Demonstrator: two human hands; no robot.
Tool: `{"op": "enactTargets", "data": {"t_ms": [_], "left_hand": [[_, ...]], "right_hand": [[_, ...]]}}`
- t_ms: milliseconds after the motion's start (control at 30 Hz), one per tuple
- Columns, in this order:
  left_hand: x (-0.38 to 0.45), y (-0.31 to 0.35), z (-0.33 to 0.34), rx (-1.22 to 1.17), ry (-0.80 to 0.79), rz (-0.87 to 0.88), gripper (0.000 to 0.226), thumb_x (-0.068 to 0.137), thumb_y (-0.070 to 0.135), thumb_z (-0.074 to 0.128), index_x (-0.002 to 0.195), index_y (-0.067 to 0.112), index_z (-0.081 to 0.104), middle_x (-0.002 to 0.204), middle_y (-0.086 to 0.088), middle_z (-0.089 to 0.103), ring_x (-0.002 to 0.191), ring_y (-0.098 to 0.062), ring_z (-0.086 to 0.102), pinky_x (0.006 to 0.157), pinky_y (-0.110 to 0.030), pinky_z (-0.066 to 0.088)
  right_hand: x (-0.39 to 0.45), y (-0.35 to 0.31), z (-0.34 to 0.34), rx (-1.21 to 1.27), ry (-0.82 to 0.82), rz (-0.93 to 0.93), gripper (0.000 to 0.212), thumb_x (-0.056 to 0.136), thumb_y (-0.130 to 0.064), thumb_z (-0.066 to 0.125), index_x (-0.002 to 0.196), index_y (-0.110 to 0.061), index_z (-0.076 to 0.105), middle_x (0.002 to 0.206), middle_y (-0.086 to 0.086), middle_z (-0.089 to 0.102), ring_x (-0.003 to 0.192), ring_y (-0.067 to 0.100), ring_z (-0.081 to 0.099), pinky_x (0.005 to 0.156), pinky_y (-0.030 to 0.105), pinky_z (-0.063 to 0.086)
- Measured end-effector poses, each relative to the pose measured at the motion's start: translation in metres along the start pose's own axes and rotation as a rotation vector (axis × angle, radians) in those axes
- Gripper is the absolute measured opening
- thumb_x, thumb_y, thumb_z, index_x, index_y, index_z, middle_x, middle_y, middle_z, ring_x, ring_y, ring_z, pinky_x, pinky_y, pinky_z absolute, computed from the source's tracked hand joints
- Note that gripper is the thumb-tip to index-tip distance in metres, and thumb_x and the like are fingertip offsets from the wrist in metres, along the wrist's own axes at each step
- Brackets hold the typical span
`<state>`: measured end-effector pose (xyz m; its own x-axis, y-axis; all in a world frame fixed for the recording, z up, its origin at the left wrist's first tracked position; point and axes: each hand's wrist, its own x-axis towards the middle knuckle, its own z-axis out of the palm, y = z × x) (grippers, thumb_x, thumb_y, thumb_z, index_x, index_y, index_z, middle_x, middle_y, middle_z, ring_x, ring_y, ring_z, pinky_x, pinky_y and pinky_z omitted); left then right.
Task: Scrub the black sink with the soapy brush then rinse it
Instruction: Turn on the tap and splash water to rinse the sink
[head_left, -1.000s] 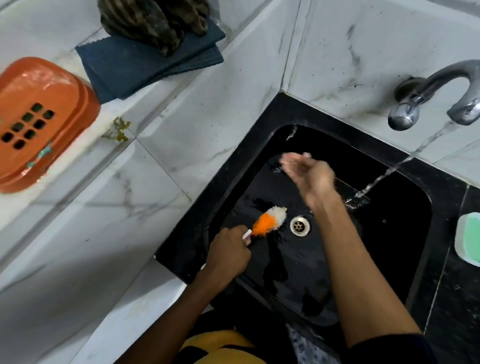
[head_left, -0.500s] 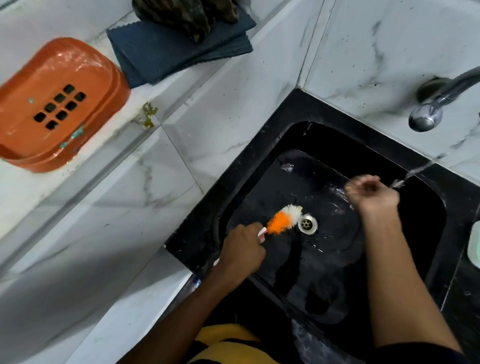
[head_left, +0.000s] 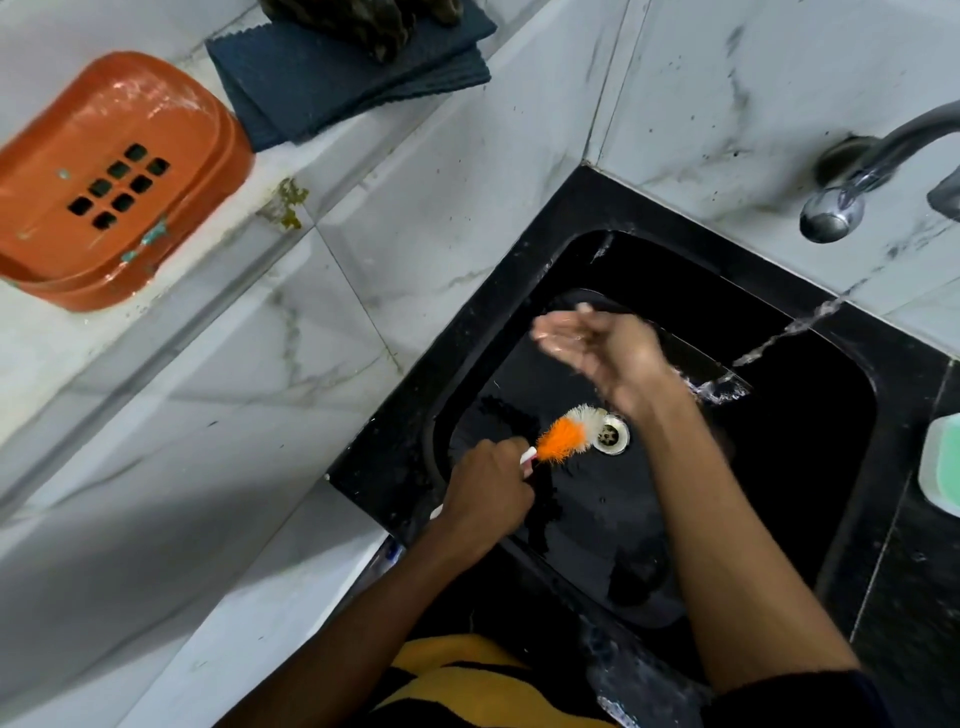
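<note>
We judge that we are in the rinse step — water runs from the tap (head_left: 831, 215) in a thin stream (head_left: 769, 345) into the black sink (head_left: 810, 467), whose floor looks wet and shows no suds we can make out. Our left hand (head_left: 485, 491) is curled round the handle of the brush (head_left: 566, 434), with the orange-and-white bristle head lying on the sink floor, its white tip just beside the drain (head_left: 613, 434). Our right hand (head_left: 597, 343) hovers over the far part of the basin with fingers loosely spread, wet and blurred, holding nothing, apart from the stream. The right forearm crosses the basin from the near rim; the left wrist rests low over the near left corner. Next, we think, the right hand needs to carry or splash water across the far walls and corners.
</note>
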<state>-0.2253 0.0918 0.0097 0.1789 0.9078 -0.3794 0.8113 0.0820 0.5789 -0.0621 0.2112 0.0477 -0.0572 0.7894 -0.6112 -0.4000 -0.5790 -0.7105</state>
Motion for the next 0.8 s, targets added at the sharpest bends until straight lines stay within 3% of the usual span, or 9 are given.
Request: {"op": "enactTargets", "data": {"t_ms": [67, 167, 300, 400, 500, 633, 800], "left_hand": [[-0.001, 0.001, -0.002, 0.010, 0.004, 0.000, 0.005, 0.088, 0.007, 0.057, 0.083, 0.007, 0.060, 0.080, -0.012, 0.068, 0.075, -0.031, 0.062, 0.062, -0.035, 0.044], [-0.002, 0.004, -0.006, 0.044, 0.000, -0.004, 0.008, 0.090, 0.010, 0.057, 0.082, 0.010, 0.057, 0.085, -0.015, 0.068, 0.082, -0.035, 0.062, 0.064, -0.032, 0.036], [-0.003, 0.003, -0.007, 0.039, 0.008, -0.003, 0.006, 0.089, 0.009, 0.058, 0.088, 0.008, 0.063, 0.083, -0.013, 0.067, 0.081, -0.035, 0.063, 0.062, -0.032, 0.039], [0.000, 0.001, -0.007, 0.028, 0.002, -0.020, 0.007, 0.087, 0.009, 0.057, 0.089, 0.011, 0.063, 0.085, -0.013, 0.067, 0.082, -0.036, 0.064, 0.067, -0.039, 0.053], [0.001, -0.002, -0.009, 0.036, 0.007, -0.030, 0.007, 0.087, 0.013, 0.057, 0.089, 0.013, 0.063, 0.087, -0.014, 0.067, 0.084, -0.036, 0.064, 0.072, -0.041, 0.055], [0.005, -0.003, -0.016, 0.035, 0.015, -0.022, 0.010, 0.089, 0.007, 0.056, 0.093, 0.008, 0.065, 0.083, -0.012, 0.062, 0.084, -0.034, 0.062, 0.073, -0.040, 0.054], [0.009, -0.007, -0.021, 0.072, 0.068, -0.055, 0.008, 0.094, 0.013, 0.058, 0.094, 0.011, 0.065, 0.076, -0.001, 0.052, 0.071, -0.022, 0.051, 0.064, -0.031, 0.041]], "right_hand": [[-0.007, 0.015, 0.031, -0.173, -0.173, 0.080, 0.034, 0.103, -0.009, 0.037, 0.111, 0.013, 0.061, 0.109, 0.024, 0.069, 0.103, 0.033, 0.068, 0.092, 0.040, 0.054], [-0.007, 0.035, 0.048, -0.245, -0.244, 0.156, 0.031, 0.102, -0.010, 0.045, 0.115, 0.013, 0.061, 0.112, 0.023, 0.068, 0.106, 0.032, 0.066, 0.093, 0.041, 0.054], [-0.003, 0.032, 0.015, -0.029, -0.065, 0.153, 0.028, 0.098, -0.005, 0.043, 0.110, 0.011, 0.063, 0.107, 0.024, 0.069, 0.100, 0.033, 0.068, 0.088, 0.038, 0.056], [0.004, 0.018, -0.041, 0.448, 0.199, 0.141, 0.029, 0.099, -0.010, 0.038, 0.089, 0.001, 0.064, 0.083, 0.015, 0.070, 0.076, 0.026, 0.068, 0.067, 0.030, 0.059], [0.009, 0.006, -0.099, 0.851, 0.413, 0.013, 0.034, 0.096, -0.011, 0.032, 0.070, -0.011, 0.054, 0.060, 0.004, 0.058, 0.053, 0.017, 0.054, 0.056, 0.022, 0.043], [0.011, -0.009, -0.144, 0.943, 0.461, -0.107, 0.025, 0.080, -0.008, 0.029, 0.060, -0.018, 0.038, 0.053, -0.001, 0.039, 0.042, 0.014, 0.036, 0.049, 0.021, 0.025], [0.016, -0.024, -0.137, 0.872, 0.519, -0.184, 0.013, 0.062, -0.007, 0.029, 0.059, -0.018, 0.035, 0.051, -0.001, 0.037, 0.046, 0.013, 0.032, 0.050, 0.021, 0.022]]}}
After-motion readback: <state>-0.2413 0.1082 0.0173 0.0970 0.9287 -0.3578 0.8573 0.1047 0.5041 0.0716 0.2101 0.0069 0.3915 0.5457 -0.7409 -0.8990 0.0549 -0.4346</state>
